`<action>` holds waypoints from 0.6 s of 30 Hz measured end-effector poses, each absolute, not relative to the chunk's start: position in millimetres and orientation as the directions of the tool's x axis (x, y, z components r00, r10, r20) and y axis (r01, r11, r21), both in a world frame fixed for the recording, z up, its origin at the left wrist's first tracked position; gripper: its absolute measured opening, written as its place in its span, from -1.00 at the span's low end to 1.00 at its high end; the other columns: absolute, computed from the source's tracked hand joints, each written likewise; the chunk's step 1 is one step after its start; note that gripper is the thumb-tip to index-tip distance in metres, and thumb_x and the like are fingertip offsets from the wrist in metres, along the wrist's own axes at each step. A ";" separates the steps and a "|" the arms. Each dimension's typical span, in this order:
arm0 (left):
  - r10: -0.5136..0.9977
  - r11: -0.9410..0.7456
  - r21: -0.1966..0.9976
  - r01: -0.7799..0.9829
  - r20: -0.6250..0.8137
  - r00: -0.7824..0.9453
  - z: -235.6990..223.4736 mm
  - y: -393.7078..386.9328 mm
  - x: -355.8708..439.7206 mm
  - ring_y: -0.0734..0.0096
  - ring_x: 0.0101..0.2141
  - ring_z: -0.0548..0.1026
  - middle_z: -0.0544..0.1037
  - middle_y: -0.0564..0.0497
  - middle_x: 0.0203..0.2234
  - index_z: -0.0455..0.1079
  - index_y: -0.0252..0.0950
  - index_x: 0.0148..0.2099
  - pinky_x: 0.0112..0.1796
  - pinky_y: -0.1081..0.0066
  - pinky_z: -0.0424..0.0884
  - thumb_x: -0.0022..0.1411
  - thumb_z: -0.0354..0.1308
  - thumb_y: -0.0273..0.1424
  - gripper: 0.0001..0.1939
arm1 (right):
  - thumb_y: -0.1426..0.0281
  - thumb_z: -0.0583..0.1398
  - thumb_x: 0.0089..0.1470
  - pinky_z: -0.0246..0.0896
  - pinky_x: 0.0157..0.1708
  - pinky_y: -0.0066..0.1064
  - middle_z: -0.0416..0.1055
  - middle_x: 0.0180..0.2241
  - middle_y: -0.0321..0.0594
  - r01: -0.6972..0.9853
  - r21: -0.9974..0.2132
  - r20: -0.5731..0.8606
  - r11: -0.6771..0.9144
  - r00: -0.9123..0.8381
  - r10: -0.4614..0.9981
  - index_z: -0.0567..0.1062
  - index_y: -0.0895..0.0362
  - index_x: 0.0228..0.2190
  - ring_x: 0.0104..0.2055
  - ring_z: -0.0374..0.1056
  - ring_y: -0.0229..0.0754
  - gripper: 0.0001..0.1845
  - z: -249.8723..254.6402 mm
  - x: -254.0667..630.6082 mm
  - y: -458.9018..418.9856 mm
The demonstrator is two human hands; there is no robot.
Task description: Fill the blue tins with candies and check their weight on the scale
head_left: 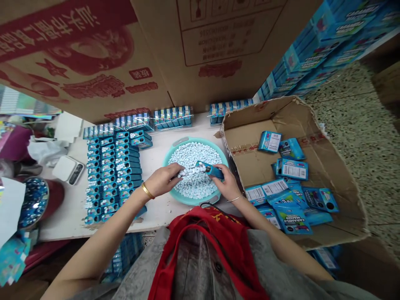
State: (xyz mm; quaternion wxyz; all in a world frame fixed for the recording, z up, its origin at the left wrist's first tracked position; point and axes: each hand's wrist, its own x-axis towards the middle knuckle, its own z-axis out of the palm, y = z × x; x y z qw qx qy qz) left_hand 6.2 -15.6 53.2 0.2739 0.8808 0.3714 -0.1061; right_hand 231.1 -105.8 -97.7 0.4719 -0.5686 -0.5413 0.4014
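A turquoise basin (169, 154) full of small white round candies (198, 151) stands on the table before me. My right hand (227, 183) grips a small blue candy box (215, 171) over the basin, its open end tilted toward the left. White candies show at that end. Across from it, my left hand (165, 178) is closed in a pinch at the candies, with some between thumb and fingers. To the left, rows of blue candy boxes (128, 160) stand with open ends up, several with white candies in their openings.
A cardboard carton (250, 129) at right holds scattered blue boxes (289, 212). Clear-wrapped packs (173, 116) line the back edge, below a large printed carton (162, 54). At left are a white scale (68, 170) and a red container (56, 198). Stacked blue packs (312, 46) rise at back right.
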 end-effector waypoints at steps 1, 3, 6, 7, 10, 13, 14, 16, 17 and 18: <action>0.574 -0.599 0.359 0.716 -0.431 0.696 58.4 -14.0 12.6 0.34 -0.19 0.44 0.46 -0.09 -0.18 0.27 -0.31 -0.02 -0.17 0.37 0.36 0.30 -0.01 -0.37 -0.77 | 0.43 0.17 0.04 0.25 -0.03 -0.15 0.39 -0.15 -0.10 0.248 -0.967 0.085 0.063 0.079 0.993 0.34 0.09 -0.11 -0.06 0.33 -0.03 -0.67 -97.3 228.5 -104.5; 0.553 -0.635 0.247 0.732 -0.516 0.654 67.9 -12.2 27.8 0.29 -0.16 0.46 0.47 -0.09 -0.16 0.27 -0.31 -0.01 -0.18 0.35 0.37 0.28 0.00 -0.39 -0.76 | 0.48 0.15 0.03 0.25 -0.01 -0.12 0.39 -0.13 -0.09 0.266 -0.957 0.136 0.117 0.052 0.989 0.33 0.08 -0.09 -0.04 0.32 -0.02 -0.65 -98.0 224.3 -103.8; 0.564 -0.659 0.052 0.751 -0.626 0.538 83.5 -14.9 54.9 0.22 -0.20 0.50 0.47 -0.11 -0.14 0.22 -0.32 0.05 -0.26 0.31 0.40 0.25 0.00 -0.46 -0.70 | 0.51 0.12 0.03 0.23 0.03 -0.07 0.38 -0.09 -0.08 0.279 -0.945 0.184 0.170 0.024 0.983 0.33 0.06 -0.08 0.00 0.30 -0.01 -0.62 -101.7 220.7 -105.8; 0.571 -0.668 -0.005 0.744 -0.645 0.508 89.2 -17.3 64.0 0.21 -0.23 0.51 0.48 -0.12 -0.16 0.20 -0.33 0.06 -0.30 0.31 0.40 0.25 -0.02 -0.50 -0.68 | 0.51 0.11 0.03 0.23 0.04 -0.06 0.38 -0.09 -0.08 0.280 -0.944 0.189 0.176 0.019 0.982 0.32 0.06 -0.07 0.01 0.29 -0.01 -0.62 -103.3 219.8 -106.6; 0.589 -0.693 -0.108 0.713 -0.655 0.474 104.6 -25.9 84.5 0.23 -0.31 0.52 0.48 -0.12 -0.27 0.24 -0.34 0.00 -0.38 0.33 0.39 0.27 -0.12 -0.59 -0.72 | 0.50 0.12 0.03 0.19 0.08 -0.01 0.38 -0.08 -0.09 0.275 -0.944 0.194 0.181 0.019 0.981 0.32 0.05 -0.06 0.01 0.29 0.00 -0.61 -108.6 217.8 -107.8; 0.603 -0.694 -0.127 0.709 -0.640 0.476 107.8 -27.2 83.5 0.24 -0.30 0.51 0.45 -0.11 -0.30 0.30 -0.33 -0.10 -0.37 0.34 0.39 0.30 -0.17 -0.57 -0.75 | 0.49 0.12 0.04 0.05 0.17 0.07 0.38 -0.09 -0.11 0.282 -0.941 0.206 0.184 0.047 0.978 0.31 0.04 -0.07 0.02 0.30 -0.01 -0.62 -114.2 217.1 -107.6; 0.619 -0.680 -0.125 0.722 -0.626 0.474 103.6 -24.5 77.0 0.25 -0.28 0.51 0.45 -0.10 -0.28 0.30 -0.32 -0.11 -0.36 0.35 0.39 0.31 -0.16 -0.54 -0.77 | 0.49 0.12 0.04 -0.01 0.20 0.09 0.38 -0.09 -0.11 0.288 -0.941 0.205 0.179 0.060 0.977 0.31 0.04 -0.07 0.02 0.30 -0.01 -0.62 -116.0 217.6 -107.5; 0.682 -0.619 -0.122 0.776 -0.574 0.454 84.4 -15.2 56.6 0.26 -0.25 0.49 0.43 -0.08 -0.22 0.29 -0.29 -0.07 -0.34 0.35 0.40 0.30 -0.10 -0.49 -0.79 | 0.50 0.12 0.03 0.00 0.19 0.09 0.37 -0.08 -0.10 0.294 -0.942 0.192 0.160 0.085 0.978 0.31 0.04 -0.08 0.02 0.29 -0.02 -0.63 -119.1 219.9 -107.4; 0.721 -0.573 -0.124 0.810 -0.545 0.427 69.4 -9.5 44.2 0.26 -0.22 0.48 0.42 -0.07 -0.19 0.28 -0.28 -0.05 -0.31 0.35 0.40 0.30 -0.08 -0.47 -0.79 | 0.50 0.12 0.03 0.04 0.17 0.07 0.36 -0.07 -0.09 0.294 -0.944 0.185 0.149 0.097 0.978 0.31 0.05 -0.08 0.03 0.29 -0.01 -0.64 -120.2 221.6 -107.5; 0.756 -0.525 -0.121 0.843 -0.522 0.396 51.6 -3.9 31.8 0.25 -0.19 0.46 0.40 -0.08 -0.15 0.27 -0.27 -0.02 -0.29 0.34 0.40 0.29 -0.08 -0.46 -0.77 | 0.49 0.12 0.03 0.10 0.14 0.04 0.35 -0.07 -0.08 0.291 -0.947 0.178 0.140 0.110 0.978 0.32 0.06 -0.09 0.03 0.28 -0.01 -0.65 -120.9 223.6 -107.7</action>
